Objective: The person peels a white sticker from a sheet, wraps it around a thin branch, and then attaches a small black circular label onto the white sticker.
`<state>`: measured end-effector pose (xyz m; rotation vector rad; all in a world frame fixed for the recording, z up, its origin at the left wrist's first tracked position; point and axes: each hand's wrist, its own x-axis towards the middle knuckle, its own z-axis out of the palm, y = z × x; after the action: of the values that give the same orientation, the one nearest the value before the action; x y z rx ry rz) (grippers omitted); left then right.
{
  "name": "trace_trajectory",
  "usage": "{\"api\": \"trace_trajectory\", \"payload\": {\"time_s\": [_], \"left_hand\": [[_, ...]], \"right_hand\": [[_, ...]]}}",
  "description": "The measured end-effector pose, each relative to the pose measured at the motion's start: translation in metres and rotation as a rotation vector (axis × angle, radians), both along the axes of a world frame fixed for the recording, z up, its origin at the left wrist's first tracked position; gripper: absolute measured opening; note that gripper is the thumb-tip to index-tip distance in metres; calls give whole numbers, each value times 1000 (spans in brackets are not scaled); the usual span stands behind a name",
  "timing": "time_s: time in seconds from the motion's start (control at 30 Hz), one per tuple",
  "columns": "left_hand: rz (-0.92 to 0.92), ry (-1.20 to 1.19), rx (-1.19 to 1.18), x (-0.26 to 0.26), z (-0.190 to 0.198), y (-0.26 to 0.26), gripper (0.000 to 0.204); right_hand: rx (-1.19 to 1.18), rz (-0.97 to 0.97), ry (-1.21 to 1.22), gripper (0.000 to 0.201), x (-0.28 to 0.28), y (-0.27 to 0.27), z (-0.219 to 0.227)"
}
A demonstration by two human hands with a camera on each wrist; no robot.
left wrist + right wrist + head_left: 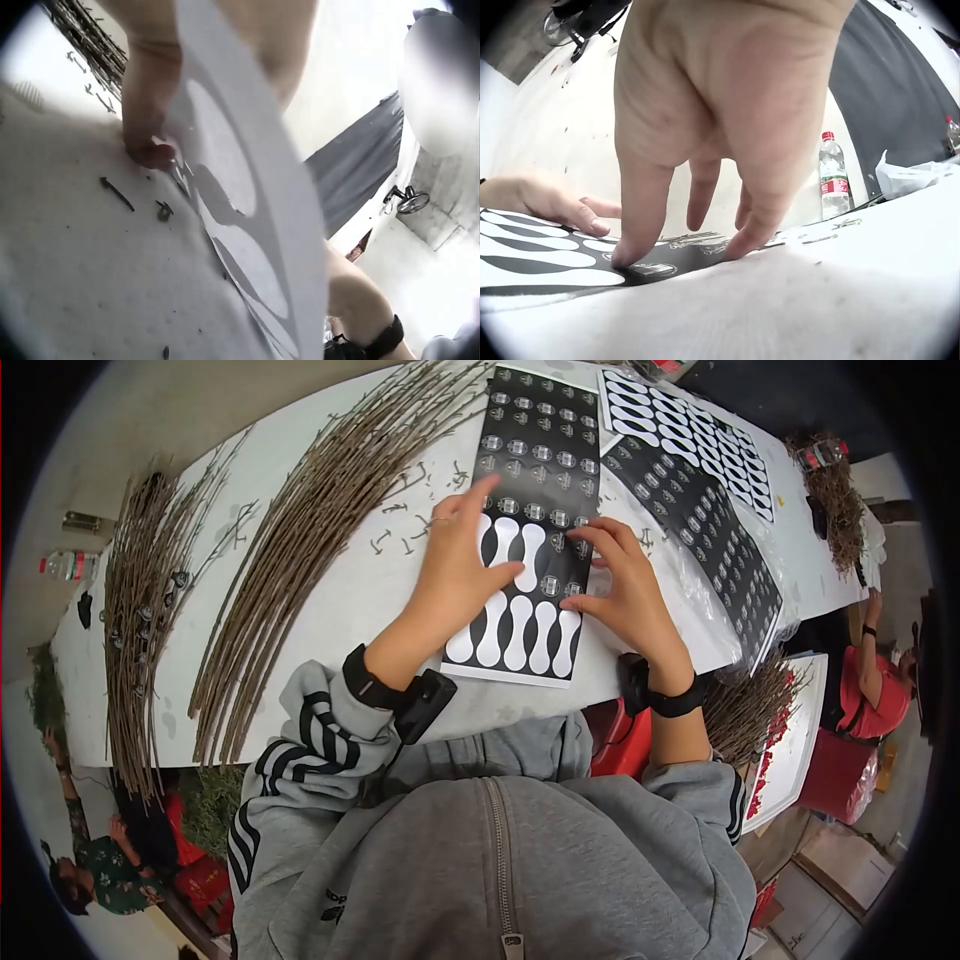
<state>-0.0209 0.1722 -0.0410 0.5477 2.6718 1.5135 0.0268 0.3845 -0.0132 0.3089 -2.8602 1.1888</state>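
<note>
A long black sticker sheet (540,485) lies on the white table in front of me, printed with rows of small emblems. Its lower part shows white dumbbell-shaped gaps (515,635). Over the sheet's left side is my left hand (465,555), thumb stretched across it and fingers spread along the left edge. My right hand (635,590) arches at the right edge; in the right wrist view its thumb and fingertips (626,259) touch the black surface. The left wrist view shows the sheet's edge (292,217) close up, beside my left hand (150,94).
Bundles of thin brown twigs (300,540) lie on the left of the table (400,650), with short twig bits near the sheet. More sticker sheets (700,520) overlap plastic wrap at right. A plastic bottle (70,566) stands far left. Other people are at both sides.
</note>
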Motion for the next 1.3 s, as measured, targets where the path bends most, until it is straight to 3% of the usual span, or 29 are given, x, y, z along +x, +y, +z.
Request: {"api": "trace_trajectory", "payload": {"time_s": [0.1, 0.2, 0.3, 0.33, 0.43, 0.5, 0.63, 0.73, 0.77, 0.87, 1.0, 1.1, 1.3], "left_hand": [[9, -112, 204, -4, 2, -3, 76], [21, -672, 755, 3, 27, -8, 73], [45, -643, 826, 3, 17, -7, 70], [57, -624, 864, 2, 15, -7, 69], [44, -579, 889, 4, 18, -6, 67], [40, -556, 904, 5, 21, -5, 66], [73, -324, 823, 5, 33, -6, 64], [38, 593, -157, 1, 66, -7, 61], [40, 591, -158, 0, 65, -6, 61], [-252, 516, -256, -5, 60, 0, 57], [-233, 378, -210, -5, 41, 3, 54], [-230, 361, -182, -5, 37, 2, 49], [-279, 216, -103, -6, 45, -2, 44]], "right_hand": [[-92, -56, -31, 65, -1, 6, -4], [-181, -102, -35, 63, -4, 10, -9], [-577, -216, -207, 61, -4, 5, -1], [-579, -222, -206, 61, -4, 4, 1], [-959, -94, -392, 60, -4, -1, 9], [-912, -80, -341, 60, -5, -2, 10], [-833, -27, -232, 58, -5, -3, 15], [-871, 17, -205, 57, -6, -4, 18], [-857, 31, -182, 56, -6, -4, 17], [-829, 66, -138, 53, -7, -7, 17], [-725, -41, -21, 39, -6, -11, 17], [-485, -106, 26, 26, -5, -10, 22], [-451, -33, 9, 24, -8, -4, 19]]}}
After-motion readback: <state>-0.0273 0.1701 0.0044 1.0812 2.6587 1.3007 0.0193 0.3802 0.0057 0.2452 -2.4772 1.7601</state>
